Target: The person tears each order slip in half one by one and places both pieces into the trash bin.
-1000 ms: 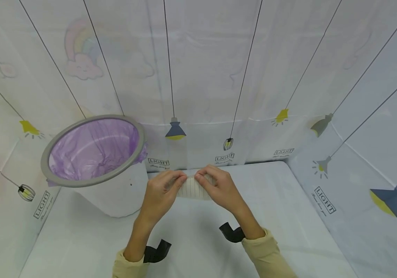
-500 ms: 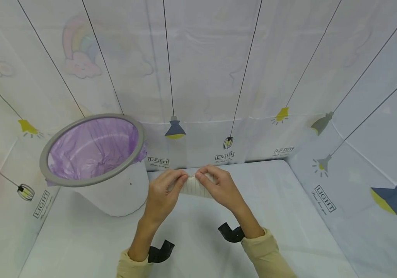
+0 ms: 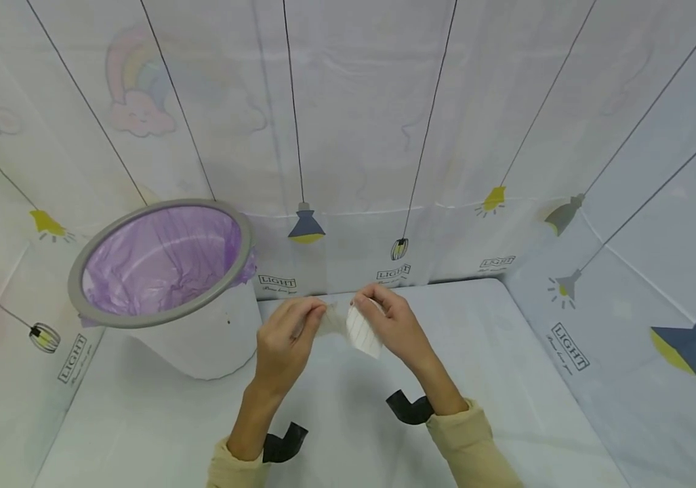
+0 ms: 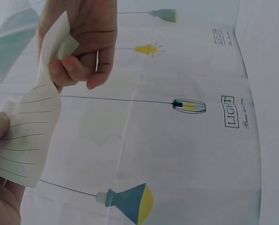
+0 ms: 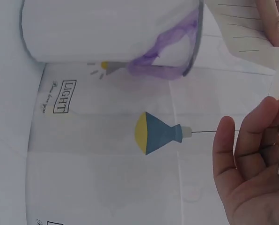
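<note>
A small sheet of lined paper is stretched between the two hands above the white table. My left hand pinches its left part between thumb and fingers. On the other side my right hand pinches the right part, which is turned so that its face tilts downward. The left wrist view shows the lined paper twisting narrow toward the right hand, with a corner folded over. In the right wrist view the right hand's fingers curl at the paper's edge. Whether the sheet is torn I cannot tell.
To the left stands a white bin with a grey rim and a purple liner bag. The white table ends at a printed curtain behind. Black bands sit on both wrists.
The hands have drawn slightly apart. My right hand has turned, swinging its part of the lined paper out of line with the left part, where before the sheet hung flat between the hands.
</note>
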Available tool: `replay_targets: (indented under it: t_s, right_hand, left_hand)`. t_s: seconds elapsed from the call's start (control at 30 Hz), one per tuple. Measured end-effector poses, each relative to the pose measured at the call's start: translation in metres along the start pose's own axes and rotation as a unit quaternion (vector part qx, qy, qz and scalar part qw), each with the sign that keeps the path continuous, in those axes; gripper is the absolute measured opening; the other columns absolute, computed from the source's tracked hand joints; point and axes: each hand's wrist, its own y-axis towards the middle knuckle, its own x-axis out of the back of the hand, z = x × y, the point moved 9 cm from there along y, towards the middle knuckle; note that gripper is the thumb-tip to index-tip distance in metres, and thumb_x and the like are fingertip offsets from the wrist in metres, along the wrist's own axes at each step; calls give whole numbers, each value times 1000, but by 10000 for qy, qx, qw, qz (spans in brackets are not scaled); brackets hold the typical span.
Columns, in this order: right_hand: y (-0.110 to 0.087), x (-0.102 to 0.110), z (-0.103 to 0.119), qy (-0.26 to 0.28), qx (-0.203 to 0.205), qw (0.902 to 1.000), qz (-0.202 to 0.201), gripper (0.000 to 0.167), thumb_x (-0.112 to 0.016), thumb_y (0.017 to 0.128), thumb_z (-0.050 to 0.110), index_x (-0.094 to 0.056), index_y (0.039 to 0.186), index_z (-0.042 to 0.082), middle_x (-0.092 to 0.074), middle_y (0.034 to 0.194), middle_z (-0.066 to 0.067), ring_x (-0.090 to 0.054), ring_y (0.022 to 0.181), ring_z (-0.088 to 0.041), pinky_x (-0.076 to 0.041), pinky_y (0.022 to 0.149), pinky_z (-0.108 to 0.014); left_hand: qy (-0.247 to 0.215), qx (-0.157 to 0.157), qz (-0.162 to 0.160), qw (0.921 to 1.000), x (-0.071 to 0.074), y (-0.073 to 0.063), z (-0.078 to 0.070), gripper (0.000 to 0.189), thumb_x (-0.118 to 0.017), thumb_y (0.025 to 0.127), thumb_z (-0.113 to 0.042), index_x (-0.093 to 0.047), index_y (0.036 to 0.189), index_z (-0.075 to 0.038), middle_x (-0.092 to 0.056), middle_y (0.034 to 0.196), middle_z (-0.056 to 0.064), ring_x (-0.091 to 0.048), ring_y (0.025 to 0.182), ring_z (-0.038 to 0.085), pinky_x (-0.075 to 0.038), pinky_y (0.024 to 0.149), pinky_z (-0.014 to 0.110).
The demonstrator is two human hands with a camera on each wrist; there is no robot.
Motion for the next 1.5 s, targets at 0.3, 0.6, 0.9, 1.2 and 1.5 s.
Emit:
replay_targets:
  t_s: [0.3,0.6,0.9,1.2,1.5]
  right_hand:
    - [1,-4,5,-218,354,9991,125,18,-51,102,20,-62,105,7,-62,97,-16,-61,67,-12,-55,52,-28]
    - [2,-5,4,-254,462,9985,145,17,-52,101,20,-63,105,8,-64,103,-13,-59,71,-10,-55,56,-26]
    - [3,-5,3,-288,412,9986,135,17,-53,101,20,-63,105,7,-64,100,-14,-59,64,-9,-53,52,-26]
    - [5,-2,-5,-348,146,9992,143,18,-52,101,19,-62,108,6,-63,94,-16,-60,59,-10,-53,48,-25]
    - [11,2,-5,-388,244,9987,213,19,-52,101,20,-63,108,6,-65,95,-14,-60,63,-9,-54,51,-27]
  left_hand:
    - [-33,363,5,9993,3,-4,10,6,-69,86,0,-70,92,-1,-70,86,7,-65,75,16,-53,67,17]
    - [53,843,118,9964,6,-4,17,11,-72,84,0,-72,95,-2,-73,90,7,-70,80,18,-55,67,16]
    - [209,1112,186,9934,9,-7,24,9,-71,87,-4,-73,96,-4,-74,90,7,-71,84,21,-54,76,13]
    - [280,1168,150,9927,17,-8,28,11,-71,86,-3,-73,97,-5,-75,92,5,-71,86,19,-55,78,16]
    - [379,1262,209,9911,33,-5,33,12,-71,86,-3,-73,97,-6,-74,88,5,-70,83,17,-53,77,12]
